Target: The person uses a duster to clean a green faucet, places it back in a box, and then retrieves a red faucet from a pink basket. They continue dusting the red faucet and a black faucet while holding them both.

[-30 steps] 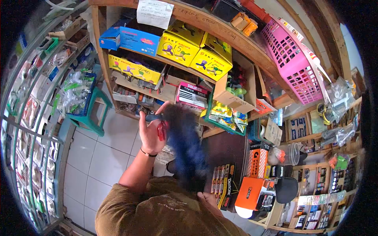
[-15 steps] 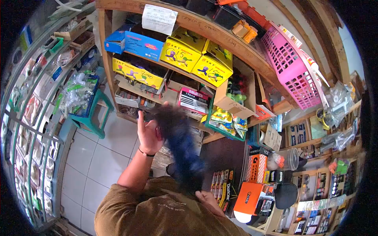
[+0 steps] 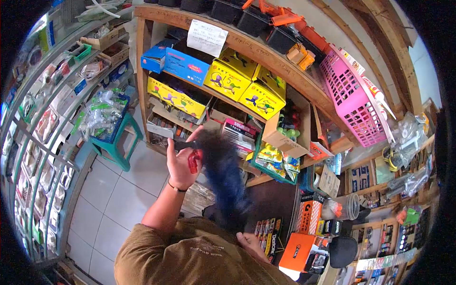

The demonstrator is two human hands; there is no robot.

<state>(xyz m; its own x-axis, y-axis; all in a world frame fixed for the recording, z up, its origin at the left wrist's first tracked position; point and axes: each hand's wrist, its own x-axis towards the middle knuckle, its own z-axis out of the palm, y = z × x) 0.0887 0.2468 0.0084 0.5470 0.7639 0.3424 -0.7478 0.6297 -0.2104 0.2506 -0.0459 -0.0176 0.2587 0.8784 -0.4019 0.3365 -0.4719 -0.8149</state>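
My left hand (image 3: 183,168) is raised at the centre, palm toward me. Its fingers curl round a small item with a curved, glossy red part (image 3: 194,160) and a black part; I cannot make out its kind. A dark bracelet sits on that wrist. Close against this hand is a fluffy duster (image 3: 222,183), blue along its length and dark at the far end, smeared by motion. My right hand (image 3: 250,243) is low, in front of my brown shirt, closed at the near end of the duster. Its grip is partly hidden.
Ahead stands a wooden shelf (image 3: 178,15) with yellow boxes (image 3: 261,100), a blue box (image 3: 187,65) and a green basket (image 3: 273,170). A pink basket (image 3: 354,102) is at right. Left are a green stool (image 3: 121,145) and wire racks. Orange boxes (image 3: 299,251) sit lower right.
The view has shifted slightly, so the shelf appears lower and further right. In my left hand the red part shows more fully. The duster remains blurred beside it.
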